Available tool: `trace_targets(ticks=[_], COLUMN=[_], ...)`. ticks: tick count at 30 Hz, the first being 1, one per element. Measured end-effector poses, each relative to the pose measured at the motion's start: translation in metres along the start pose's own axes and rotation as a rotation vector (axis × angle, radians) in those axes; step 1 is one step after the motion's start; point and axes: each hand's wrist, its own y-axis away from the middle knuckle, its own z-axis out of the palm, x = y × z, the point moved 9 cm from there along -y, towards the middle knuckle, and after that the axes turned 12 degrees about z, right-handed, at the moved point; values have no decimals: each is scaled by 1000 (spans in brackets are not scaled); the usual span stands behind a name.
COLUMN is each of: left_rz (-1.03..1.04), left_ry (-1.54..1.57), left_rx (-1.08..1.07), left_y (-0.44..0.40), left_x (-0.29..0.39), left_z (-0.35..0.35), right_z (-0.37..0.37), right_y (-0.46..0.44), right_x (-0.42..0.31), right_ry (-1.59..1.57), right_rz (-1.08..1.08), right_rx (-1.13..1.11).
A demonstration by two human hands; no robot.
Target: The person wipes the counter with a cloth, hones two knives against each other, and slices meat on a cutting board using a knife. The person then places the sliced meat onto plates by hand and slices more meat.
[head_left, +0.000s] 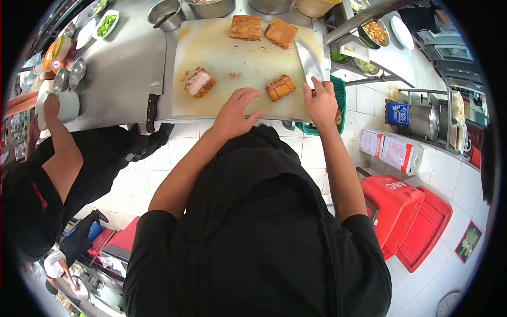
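My right hand [321, 104] is closed round the dark handle of a large knife [310, 62], whose broad blade lies along the right side of the white cutting board [211, 50]. My left hand [236, 113] hovers near the board's front edge, thumb and fingers apart, with nothing in it. Between the hands sits a browned piece of roast pork [280, 87] with cuts across it. To the left, another pork piece [200, 83] shows its pale cut side. Two larger crisp-skinned pork slabs [246, 27] [281, 33] rest at the back, with crumbs scattered about.
A second knife [151, 112] lies left of the board, its handle at the counter edge. Metal pots [167, 15] stand behind. At far left, a co-worker's hand [51, 105] touches stacked white plates [68, 108]. A green basket [337, 100] and red bin [388, 203] are right.
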Motion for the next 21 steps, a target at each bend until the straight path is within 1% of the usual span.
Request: trace_targets(ticks=[2, 3, 6, 7, 9, 11, 14, 15, 17, 19, 21], left_rz=[19, 36, -16, -27, -46, -49, -51, -63, -60, -77, -94], left_ry=[26, 30, 53, 73, 75, 77, 42, 20, -33, -60, -67], left_rx=[32, 52, 22, 30, 55, 95, 176, 198, 248, 271, 267], left_y=[13, 15, 29, 31, 37, 44, 58, 63, 75, 77, 76], left_x=[7, 9, 7, 9, 13, 16, 9, 4, -6, -14, -27], left_z=[-8, -14, -28, -37, -59, -75, -105, -116, -139, -163, -183], right_z=[-12, -10, 25, 35, 42, 42, 35, 30, 9, 5, 17], right_y=[20, 25, 29, 29, 26, 28, 32, 35, 48, 57, 62], right_x=[-40, -59, -76, -76, -78, -80, -100, -119, -180, -235, -277], right_ry=[-96, -77, 45, 59, 44, 26, -176, -241, -368, -369, -303], right_rz=[-52, -50, -62, -8, 3, 36, -78, -124, -206, -246, -238], right_rx=[-63, -120, -153, -192, -210, -218, -102, -103, -102, -126, -187])
